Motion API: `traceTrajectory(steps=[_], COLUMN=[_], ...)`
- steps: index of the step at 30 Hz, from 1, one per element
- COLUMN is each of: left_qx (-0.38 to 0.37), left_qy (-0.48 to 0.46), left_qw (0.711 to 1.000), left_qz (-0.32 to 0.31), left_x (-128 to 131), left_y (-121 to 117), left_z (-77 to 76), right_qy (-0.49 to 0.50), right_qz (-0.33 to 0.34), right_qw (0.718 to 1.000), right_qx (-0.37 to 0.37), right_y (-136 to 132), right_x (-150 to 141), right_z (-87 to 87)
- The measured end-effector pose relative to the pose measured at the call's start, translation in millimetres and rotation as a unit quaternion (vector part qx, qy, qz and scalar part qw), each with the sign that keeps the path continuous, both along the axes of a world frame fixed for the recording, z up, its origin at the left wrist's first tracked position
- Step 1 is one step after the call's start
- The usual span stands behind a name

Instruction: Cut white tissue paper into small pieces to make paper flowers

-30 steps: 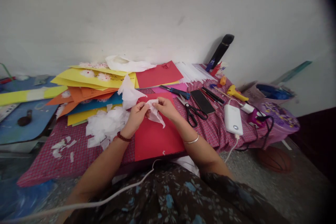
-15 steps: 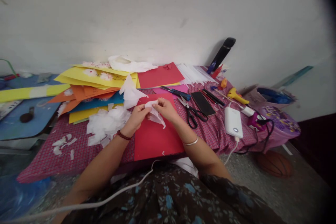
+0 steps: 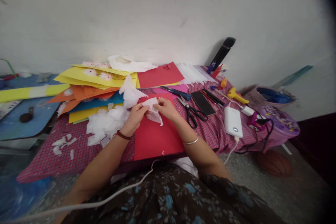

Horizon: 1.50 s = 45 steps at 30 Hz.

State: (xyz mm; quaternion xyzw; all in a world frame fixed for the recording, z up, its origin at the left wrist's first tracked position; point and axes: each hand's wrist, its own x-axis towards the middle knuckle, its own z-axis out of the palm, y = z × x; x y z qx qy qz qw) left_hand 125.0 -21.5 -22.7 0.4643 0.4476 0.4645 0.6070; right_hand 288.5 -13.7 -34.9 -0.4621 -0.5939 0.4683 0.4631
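Observation:
Between my hands is a small piece of thin white tissue paper (image 3: pixel 154 114), its lower corner hanging down. My left hand (image 3: pixel 136 117) pinches its left side, and my right hand (image 3: pixel 167 109) pinches the right side near the top. Both hands are over a red sheet of paper (image 3: pixel 157 141) at the table's front. Left of my left hand lies a pile of crumpled white tissue (image 3: pixel 106 122). A larger torn tissue piece (image 3: pixel 130 92) rests just behind my hands. Black-handled scissors (image 3: pixel 193 113) lie to the right of my right hand.
Yellow sheets (image 3: pixel 105 78) and orange sheets (image 3: pixel 81 92) are stacked at the back left. On the right are a black phone (image 3: pixel 203 103), a white power bank (image 3: pixel 233 121) with a cable, and a yellow glue gun (image 3: pixel 237 95). A black bottle (image 3: pixel 223 54) stands by the wall.
The tissue between my hands has spread wider, and its hanging corner has shifted slightly left. My left hand has moved only a little; the other things stay in place.

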Motion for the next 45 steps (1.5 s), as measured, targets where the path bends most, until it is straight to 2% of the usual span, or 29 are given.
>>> traceTrajectory(steps=[8, 16, 19, 22, 24, 26, 27, 29, 31, 35, 38, 40, 42, 43, 45], left_qx=[-0.001, 0.029, 0.085, 0.162, 0.254, 0.345, 0.375, 0.394, 0.387, 0.263, 0.191, 0.149, 0.095, 0.072, 0.048], left_qy=[0.002, 0.022, 0.048, 0.09, 0.14, 0.193, 0.211, 0.223, 0.212, 0.136, 0.094, 0.056, 0.008, -0.011, -0.028], left_qw=[1.0, 0.999, 0.995, 0.982, 0.956, 0.917, 0.902, 0.89, 0.896, 0.953, 0.975, 0.984, 0.991, 0.993, 0.994], left_qz=[-0.002, 0.015, 0.035, 0.05, 0.049, 0.045, 0.044, 0.045, 0.048, 0.058, 0.066, 0.079, 0.094, 0.098, 0.092], left_x=[-2.9, -7.6, -8.5, -9.3, -9.1, -8.3, -7.8, -6.9, -6.8, -9.8, -13.1, -14.1, -13.4, -12.4, -10.2], left_y=[0.9, 7.5, 5.0, -0.5, -3.5, -4.8, -4.8, -3.8, -2.2, 1.3, 5.5, 9.2, 12.2, 12.8, 11.9], left_z=[-2.6, -6.2, -2.4, 2.7, 3.7, 2.3, 1.1, -1.3, -2.3, -1.8, -4.0, -6.5, -7.9, -7.7, -5.6], right_qy=[-0.007, -0.031, -0.012, 0.048, 0.07, 0.061, 0.048, 0.001, -0.054, -0.118, -0.147, -0.163, -0.194, -0.269, -0.319], right_qz=[0.0, 0.092, 0.13, 0.155, 0.154, 0.147, 0.145, 0.137, 0.12, 0.082, 0.076, 0.05, -0.045, -0.164, -0.262], right_qw=[1.0, 0.995, 0.991, 0.986, 0.985, 0.987, 0.988, 0.991, 0.991, 0.988, 0.985, 0.984, 0.978, 0.948, 0.911], right_qx=[0.004, 0.001, -0.018, -0.047, -0.043, -0.022, -0.011, 0.014, 0.033, 0.051, 0.058, 0.059, 0.056, 0.046, 0.021], right_y=[0.9, -6.5, -9.6, -12.4, -13.2, -12.5, -11.7, -9.5, -7.7, -8.8, -9.0, -5.0, 0.1, 1.6, -0.2], right_x=[1.0, 0.2, -1.4, -3.6, -4.4, -3.4, -2.3, 0.9, 3.7, 4.0, 9.7, 26.7, 57.1, 76.1, 115.2], right_z=[0.1, 8.0, 11.1, 14.7, 16.3, 16.6, 16.3, 14.6, 12.3, 10.6, 16.9, 24.3, 31.8, 34.6, 36.5])
